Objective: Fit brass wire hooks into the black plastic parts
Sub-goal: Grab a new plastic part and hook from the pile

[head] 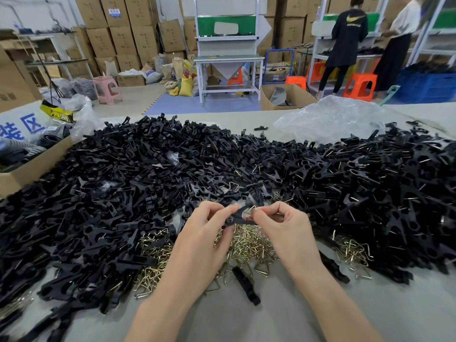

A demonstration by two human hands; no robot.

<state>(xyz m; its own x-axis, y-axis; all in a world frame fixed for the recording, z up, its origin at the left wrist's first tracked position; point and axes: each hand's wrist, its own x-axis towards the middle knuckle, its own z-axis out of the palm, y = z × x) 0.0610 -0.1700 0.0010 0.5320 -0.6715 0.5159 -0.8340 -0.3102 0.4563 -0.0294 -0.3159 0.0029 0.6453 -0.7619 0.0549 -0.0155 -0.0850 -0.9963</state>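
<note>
My left hand [202,233] grips a black plastic part [237,215] above the table, fingers curled round its left end. My right hand [283,225] pinches a brass wire hook [249,210] against the part's right end. Under both hands lies a heap of loose brass wire hooks [246,245]. A huge pile of black plastic parts [148,174] covers the table from left to right; those on the right [370,183] show brass wire in them.
A cardboard box [32,166] with dark items stands at the table's left edge. A crumpled clear plastic bag [330,119] lies at the back right. A lone black part [246,285] lies near my wrists on the grey table [271,322]. Two people stand at shelving far right.
</note>
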